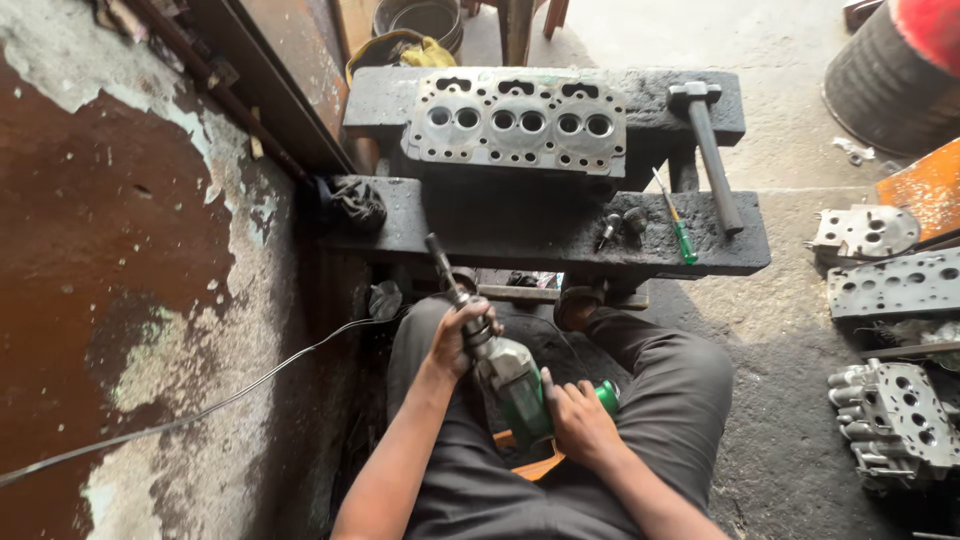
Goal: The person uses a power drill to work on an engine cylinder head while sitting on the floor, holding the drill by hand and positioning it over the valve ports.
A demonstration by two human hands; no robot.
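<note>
- Black power cable [200, 410] runs from the left wall side across the floor toward the seated person's lap; judged risk: a snag on a knee or foot would jerk the tool off line.
- Left hand [455, 335] is clenched round the neck of the green die grinder [515, 385], just behind its long shaft; a slipping palm could meet the spindle.
- Right hand [580, 420] is clasped on the grinder's rear body, over the lap. Tool tip points up toward the bench [540, 235], short of it.
- Cylinder head [515, 125] lies flat and unclamped on the bench; side pressure could shift it.
- Screwdriver [680, 230] and hammer [712, 150] lie loose at the bench's right; vibration could walk them off the edge.
</note>
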